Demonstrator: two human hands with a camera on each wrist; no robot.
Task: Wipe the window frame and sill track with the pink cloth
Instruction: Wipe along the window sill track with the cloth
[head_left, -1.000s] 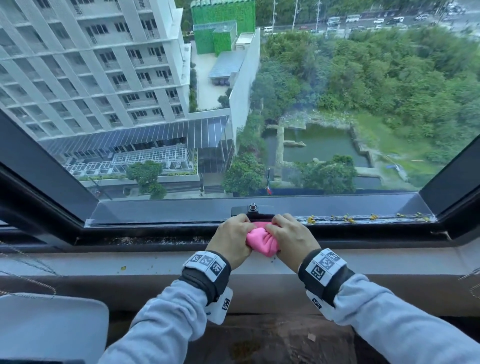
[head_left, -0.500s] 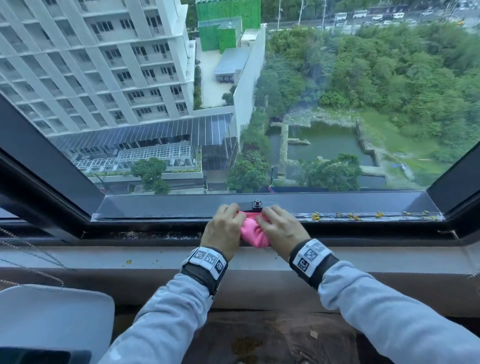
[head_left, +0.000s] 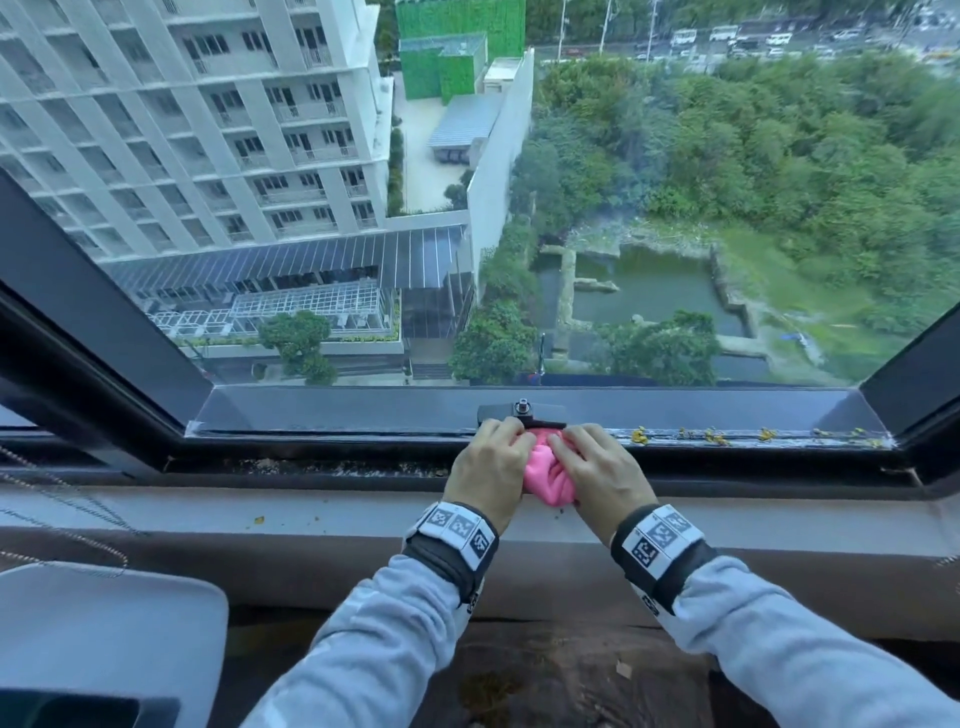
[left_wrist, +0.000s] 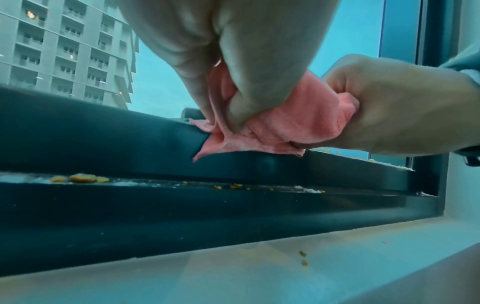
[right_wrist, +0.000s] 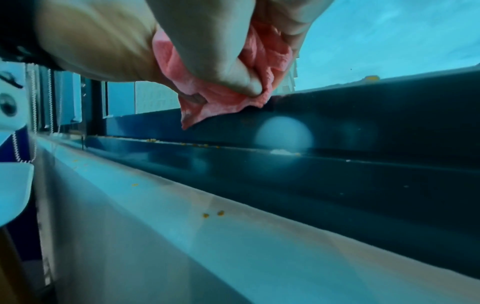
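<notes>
Both hands meet at the bottom rail of the dark window frame (head_left: 332, 410), just below the small black handle (head_left: 521, 412). The left hand (head_left: 488, 470) and the right hand (head_left: 602, 475) have their fingers curled tight into the pink cloth (head_left: 548, 475), which is bunched between them. From the left wrist view, the left thumb and fingers (left_wrist: 233, 115) pinch folds of the cloth, and a loose corner drapes over the rail's edge. The cloth sits on top of the rail, at twelve o'clock from the person's chest. At three o'clock from the hands, yellow crumbs (head_left: 717, 436) dot the rail's top. The sill track (head_left: 311, 466), at nine o'clock from the hands and below the rail, holds grime and more yellow bits. A pale sill ledge (head_left: 260, 512) runs beneath it, with a few specks.
</notes>
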